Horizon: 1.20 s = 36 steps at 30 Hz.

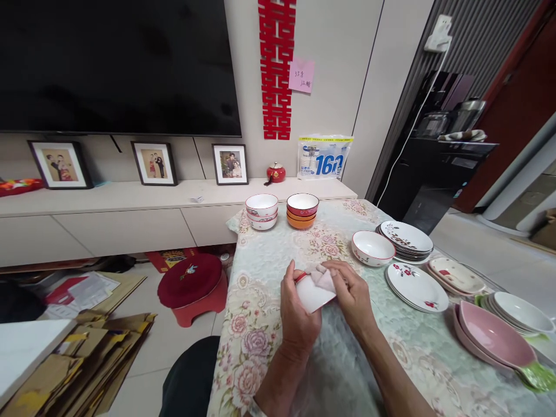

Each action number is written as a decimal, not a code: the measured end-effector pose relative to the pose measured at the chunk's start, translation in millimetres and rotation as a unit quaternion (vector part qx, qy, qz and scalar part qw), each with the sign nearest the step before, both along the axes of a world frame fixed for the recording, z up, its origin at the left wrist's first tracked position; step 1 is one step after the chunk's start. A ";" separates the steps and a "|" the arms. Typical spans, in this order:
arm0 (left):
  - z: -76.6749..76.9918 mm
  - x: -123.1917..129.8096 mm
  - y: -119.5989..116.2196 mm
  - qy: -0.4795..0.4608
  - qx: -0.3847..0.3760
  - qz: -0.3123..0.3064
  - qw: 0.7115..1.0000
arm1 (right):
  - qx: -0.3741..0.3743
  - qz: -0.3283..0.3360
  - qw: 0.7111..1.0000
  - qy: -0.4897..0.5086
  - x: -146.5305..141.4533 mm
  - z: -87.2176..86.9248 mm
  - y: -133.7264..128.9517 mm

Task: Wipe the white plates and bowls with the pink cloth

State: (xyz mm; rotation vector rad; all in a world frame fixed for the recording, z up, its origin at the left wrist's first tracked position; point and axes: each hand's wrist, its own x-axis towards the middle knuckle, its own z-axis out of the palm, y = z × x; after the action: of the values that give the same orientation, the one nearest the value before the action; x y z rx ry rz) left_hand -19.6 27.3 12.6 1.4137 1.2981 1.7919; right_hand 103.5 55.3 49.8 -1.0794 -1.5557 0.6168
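A white bowl with a red rim (310,295) is tilted between my two hands above the table. My left hand (299,307) grips its left side, fingers wrapped round the edge. My right hand (353,294) presses a crumpled pale cloth (324,278) against the bowl's upper right part. Beyond the hands stand a stack of white bowls (262,211) and a stack of red and orange bowls (302,210). A single white bowl with a red rim (373,249) sits to the right of my right hand.
On the flowered tablecloth (252,341), at the right, are stacked dark-rimmed plates (406,238), white floral plates (417,286), squarish dishes (456,276), pink dishes (495,336) and white bowls (521,310). A red stool (191,281) stands left of the table.
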 end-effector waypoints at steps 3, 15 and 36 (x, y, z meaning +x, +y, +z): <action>1.7 1.8 -1.1 -0.003 -0.024 0.018 1.000 | 0.136 0.012 0.976 -0.170 -8.9 13.9 -16.0; 0.0 0.1 -3.9 0.046 0.013 -0.048 0.998 | -0.122 0.080 0.989 0.034 9.6 3.4 8.3; -5.9 -3.6 10.4 -0.341 -0.169 0.013 0.925 | -0.224 0.123 0.947 0.193 -0.8 -33.9 14.8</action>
State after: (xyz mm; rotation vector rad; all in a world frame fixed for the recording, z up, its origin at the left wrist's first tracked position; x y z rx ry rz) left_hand -23.2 37.7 6.7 0.5061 1.1552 1.7338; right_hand 102.7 70.1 15.9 -1.0161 -1.2373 1.3194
